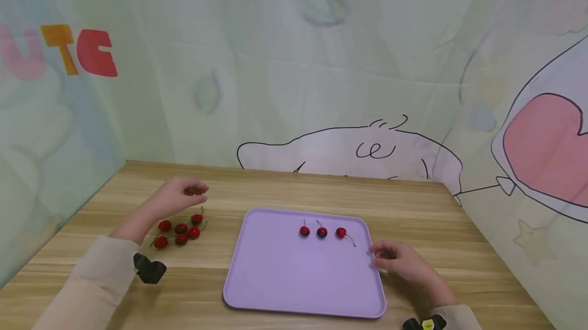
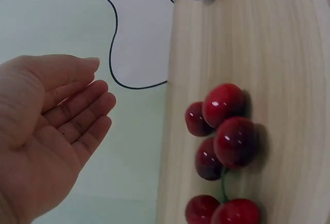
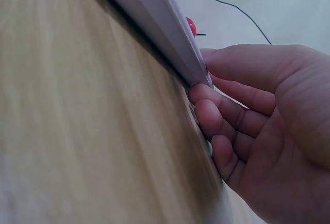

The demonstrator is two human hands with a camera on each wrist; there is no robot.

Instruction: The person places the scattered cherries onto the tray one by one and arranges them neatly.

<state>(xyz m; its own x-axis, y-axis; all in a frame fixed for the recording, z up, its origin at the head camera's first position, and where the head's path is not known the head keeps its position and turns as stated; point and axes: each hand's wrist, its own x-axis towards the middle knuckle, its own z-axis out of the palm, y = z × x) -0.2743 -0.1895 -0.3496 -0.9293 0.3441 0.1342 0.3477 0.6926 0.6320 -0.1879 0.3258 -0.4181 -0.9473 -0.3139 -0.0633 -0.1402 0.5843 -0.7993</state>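
My left hand (image 1: 181, 195) hovers just behind a group of several red cherries (image 1: 181, 239) on the left of the table. Its fingers are relaxed and bent a little, and the left wrist view shows the palm of that hand (image 2: 51, 131) with nothing in it. Three cherries with stems, one of them a dark cherry (image 1: 321, 232), lie in a row near the back of a purple tray (image 1: 275, 279). At the tray's right side, my right hand (image 1: 404, 263) pinches the rim; the right wrist view has the thumb (image 3: 247, 66) over the tray edge (image 3: 160, 22) and fingertips below.
The wooden table (image 1: 202, 289) reaches back to a printed curtain (image 1: 275, 65), which also hangs along both sides. A black wrist device (image 1: 149, 269) sits on the left sleeve, another (image 1: 424, 323) on the right.
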